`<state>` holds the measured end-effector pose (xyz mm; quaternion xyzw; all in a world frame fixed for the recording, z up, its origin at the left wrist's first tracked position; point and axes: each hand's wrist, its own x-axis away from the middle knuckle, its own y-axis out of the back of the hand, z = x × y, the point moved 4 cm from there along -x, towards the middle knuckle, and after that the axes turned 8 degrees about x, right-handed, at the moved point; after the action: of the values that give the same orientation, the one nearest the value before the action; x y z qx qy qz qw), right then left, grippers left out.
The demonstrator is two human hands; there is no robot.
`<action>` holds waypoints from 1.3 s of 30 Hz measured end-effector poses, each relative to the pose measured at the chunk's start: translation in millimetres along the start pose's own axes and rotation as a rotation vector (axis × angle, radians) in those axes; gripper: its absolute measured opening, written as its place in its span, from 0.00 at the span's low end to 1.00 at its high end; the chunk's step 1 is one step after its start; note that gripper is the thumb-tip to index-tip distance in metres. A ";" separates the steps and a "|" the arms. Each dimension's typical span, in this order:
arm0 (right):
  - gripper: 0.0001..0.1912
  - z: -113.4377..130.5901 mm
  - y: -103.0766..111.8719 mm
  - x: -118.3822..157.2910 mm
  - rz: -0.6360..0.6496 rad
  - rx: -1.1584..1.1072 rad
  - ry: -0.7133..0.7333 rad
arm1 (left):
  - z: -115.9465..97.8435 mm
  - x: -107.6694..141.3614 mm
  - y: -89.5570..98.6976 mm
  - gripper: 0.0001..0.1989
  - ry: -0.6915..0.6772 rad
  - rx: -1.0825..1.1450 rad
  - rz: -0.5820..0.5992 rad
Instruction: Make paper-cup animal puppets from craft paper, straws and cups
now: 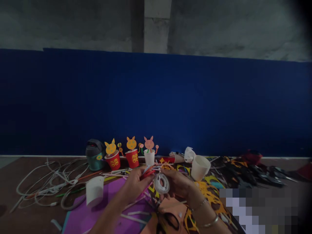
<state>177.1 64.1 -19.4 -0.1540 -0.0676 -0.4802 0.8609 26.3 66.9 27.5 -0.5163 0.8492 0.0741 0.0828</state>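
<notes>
My left hand (134, 184) is closed around a small orange-red piece (147, 173), which looks like paper; its full shape is hidden by my fingers. In my right hand (179, 182) is a roll of clear tape (161, 183), its ring facing me. Both hands are close together above the cluttered table. Below them lie black-handled scissors (172, 221) on a sheet of orange paper (170, 208). Under my left forearm is a purple sheet (110, 198) with white paper strips on it.
Behind my hands stand two red cups (132, 158) and a white cup (149, 158) with paper cat faces. Plain white cups (94, 191) flank the hands on both sides. White cables (48, 185) tangle at left, cut yellow paper scraps (209, 195) at right. A blue partition (156, 104) rises behind.
</notes>
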 end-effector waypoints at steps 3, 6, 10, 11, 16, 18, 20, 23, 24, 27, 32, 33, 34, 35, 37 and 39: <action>0.27 -5.2 2.3 -3.9 -0.006 0.002 0.027 | -1.0 1.3 -1.3 0.12 -0.024 -0.039 -0.020; 0.21 1.2 4.0 0.8 -0.064 0.016 0.133 | 0.0 1.7 1.8 0.11 -0.040 -0.031 -0.061; 0.16 23.1 -3.3 16.4 -0.065 0.115 0.271 | 1.9 0.1 9.5 0.19 -0.019 0.148 -0.135; 0.16 27.6 -5.6 19.6 -0.066 0.163 0.284 | 2.5 -0.4 9.9 0.20 0.003 0.191 -0.133; 0.15 36.2 -11.4 23.4 -0.097 0.400 0.339 | 5.3 1.5 2.2 0.19 0.175 0.256 -0.084; 0.15 35.5 -11.8 21.6 -0.099 0.447 0.352 | 5.4 2.6 -1.2 0.17 0.199 0.254 -0.058; 0.16 34.8 -11.7 19.8 -0.109 0.490 0.357 | 5.3 2.8 -2.6 0.17 0.195 0.247 -0.040; 0.17 34.7 -12.1 17.8 -0.119 0.522 0.372 | 6.1 1.9 -3.1 0.16 0.191 0.252 -0.018; 0.18 34.4 -12.5 17.0 -0.114 0.512 0.379 | 6.6 1.4 -3.3 0.16 0.189 0.261 -0.018; 0.18 32.1 -13.4 14.4 -0.092 0.454 0.392 | 8.3 0.0 -3.3 0.12 0.167 0.259 -0.060; 0.20 32.0 -13.2 14.9 -0.138 0.426 0.376 | 11.9 0.8 -1.2 0.03 0.172 0.195 -0.189; 0.20 33.7 -13.5 16.1 -0.152 0.451 0.385 | 11.9 1.3 -1.3 0.03 0.174 0.228 -0.194; 0.19 35.4 -13.9 17.4 -0.162 0.478 0.392 | 11.6 1.9 -1.7 0.04 0.182 0.271 -0.189; 0.19 36.8 -14.3 18.5 -0.170 0.498 0.395 | 10.8 2.3 -2.5 0.05 0.186 0.312 -0.175; 0.19 38.5 -14.5 20.0 -0.180 0.516 0.388 | 7.9 2.7 -4.4 0.06 0.183 0.356 -0.134; 0.19 38.9 -14.3 20.4 -0.187 0.528 0.375 | 5.3 2.4 -6.5 0.08 0.177 0.336 -0.090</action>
<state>177.0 53.5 25.6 0.1724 -0.0440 -0.5429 0.8207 31.3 63.0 21.5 -0.5372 0.8296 -0.1179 0.0961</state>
